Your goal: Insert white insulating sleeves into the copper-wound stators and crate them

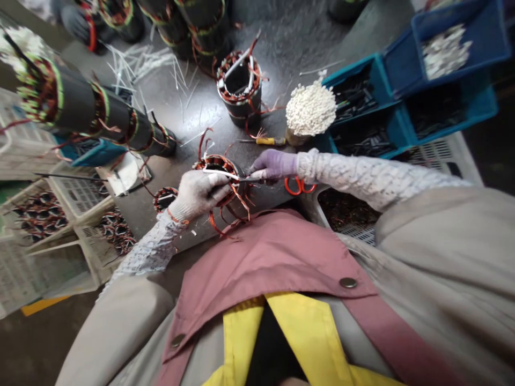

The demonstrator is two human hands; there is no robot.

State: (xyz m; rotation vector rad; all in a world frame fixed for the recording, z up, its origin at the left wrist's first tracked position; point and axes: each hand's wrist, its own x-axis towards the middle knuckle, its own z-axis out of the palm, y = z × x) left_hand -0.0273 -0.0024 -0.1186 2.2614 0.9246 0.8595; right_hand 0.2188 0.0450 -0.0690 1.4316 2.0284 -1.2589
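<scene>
A motor stator (pixel 219 162) with copper windings and loose red-brown leads stands near the table's front edge. My left hand (pixel 199 190), in a white glove, is closed at its rim, with thumb and fingers pinching a thin white sleeve (pixel 221 172). From the other side my right hand (pixel 277 163), in a purple glove, pinches a dark thin tube (pixel 248 179). The dark tube lies in line with the white sleeve's end; whether it sits over it I cannot tell. Bare copper strands (pixel 241 199) hang below my left fingers.
Another stator (pixel 241 102) stands behind, near a yellow-handled screwdriver (pixel 270 141) and a bundle of white sleeves (pixel 310 109). Red-handled scissors (pixel 300 186) lie by my right wrist. Blue bins (pixel 396 102) stand right; stacked stators (pixel 96 110) lie left. A co-worker's gloved hand (pixel 76 24) is far left.
</scene>
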